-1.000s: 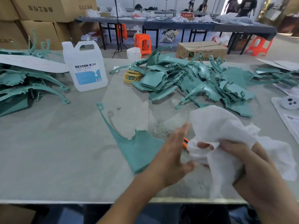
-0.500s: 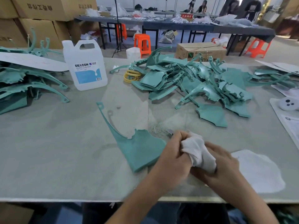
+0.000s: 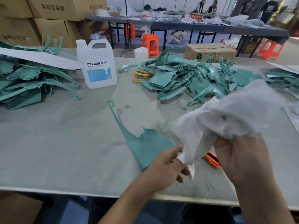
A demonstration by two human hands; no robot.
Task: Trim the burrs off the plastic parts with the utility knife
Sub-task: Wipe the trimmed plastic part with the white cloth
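Teal flat plastic part with a long thin arm (image 3: 145, 147) lies on the grey table (image 3: 64, 151), just beside my left hand (image 3: 166, 167). Half a second ago the white soft cloth (image 3: 229, 113) was a small ball squeezed between both hands. Now it is pulled open and lifted. My right hand (image 3: 241, 160) has its fingers curled round a bunch of it. My left thumb and fingers seem to pinch the low corner, though blur makes that hard to see. The orange utility knife (image 3: 212, 160) now shows on the table between my hands, and no hand holds it. So I judge no cutting is under way.
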